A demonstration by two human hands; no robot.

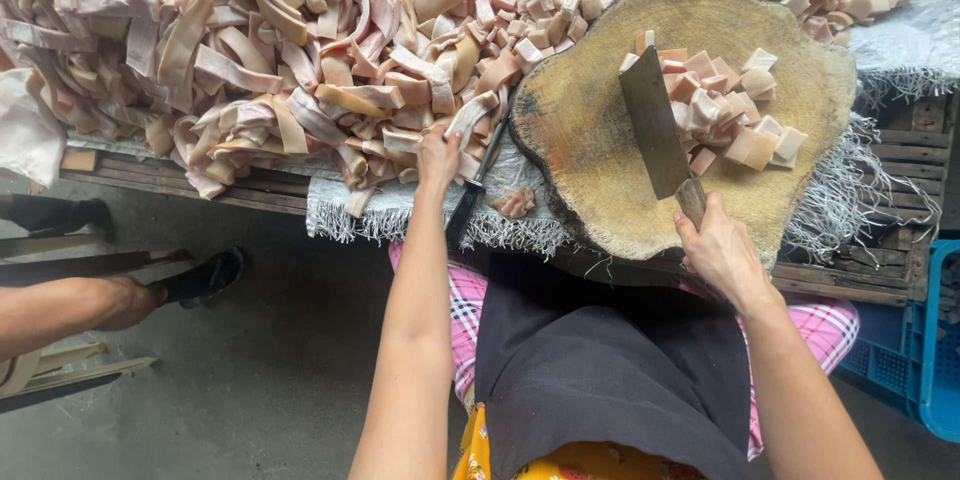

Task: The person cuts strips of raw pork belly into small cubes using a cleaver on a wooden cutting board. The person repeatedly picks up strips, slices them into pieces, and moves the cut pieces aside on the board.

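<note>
Right hand clenched on cleaver; left hand pinched pork skin strip. Cut squares few on chopping block; strip heap large, uncut.

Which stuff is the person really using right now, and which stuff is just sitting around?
In use:
- right hand gripping the broad steel cleaver
- round wooden chopping block
- pale pink square-cut pieces on the block
- left hand on the long pale pink strips

Lying about:
- dark slim knife
- blue plastic crate
- black shoe
</note>
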